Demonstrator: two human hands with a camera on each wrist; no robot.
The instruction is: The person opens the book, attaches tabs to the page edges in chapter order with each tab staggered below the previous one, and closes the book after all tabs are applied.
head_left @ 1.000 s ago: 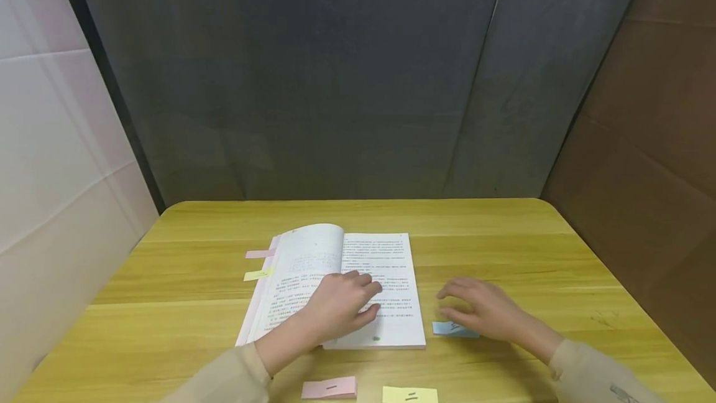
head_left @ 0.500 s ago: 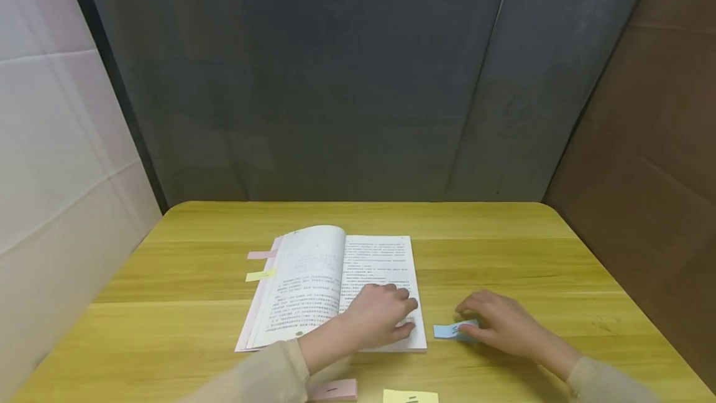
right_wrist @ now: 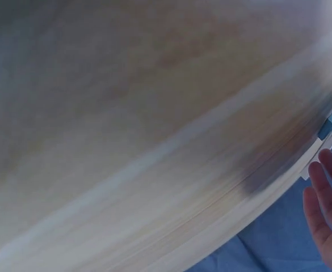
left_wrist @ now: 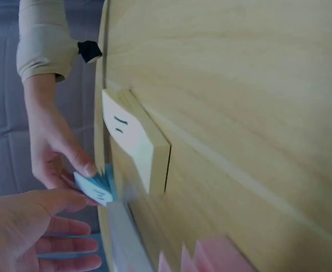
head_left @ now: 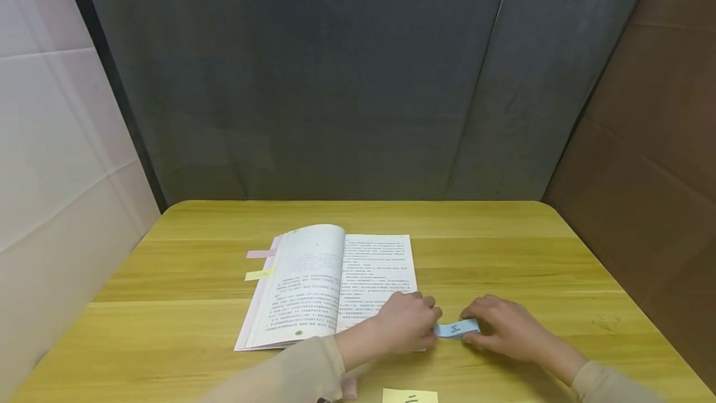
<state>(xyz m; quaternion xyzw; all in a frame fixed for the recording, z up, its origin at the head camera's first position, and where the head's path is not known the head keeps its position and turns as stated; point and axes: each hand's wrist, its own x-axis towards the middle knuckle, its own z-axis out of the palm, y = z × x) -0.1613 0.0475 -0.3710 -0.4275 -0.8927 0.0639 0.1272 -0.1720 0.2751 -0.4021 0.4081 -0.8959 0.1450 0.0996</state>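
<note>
A small pad of blue sticky notes (head_left: pixel 456 328), with dark strokes on its top, lies to the right of the open book (head_left: pixel 313 278). My right hand (head_left: pixel 506 328) holds the pad's right end between thumb and fingers. At its left end, my left hand (head_left: pixel 407 323) pinches the edge with thumb and forefinger, the wrist crossing the book's lower right page. In the left wrist view the blue pad (left_wrist: pixel 97 190) is fanned between both hands, and the left hand's (left_wrist: pixel 18 226) other fingers are extended. The right wrist view catches only part of the right hand (right_wrist: pixel 331 212).
Near the table's front edge are a yellow sticky-note pad (head_left: pixel 411 396) and a pink pad (head_left: pixel 349 389), partly hidden by the left sleeve. A pink tab (head_left: pixel 260 254) and a yellow tab (head_left: pixel 258 275) stick out from the book's left side. Curtains surround the wooden table (head_left: pixel 168 303).
My left hand has moved right across the book page to the blue pad's left end. My right hand has shifted slightly and now grips the pad's right end.
</note>
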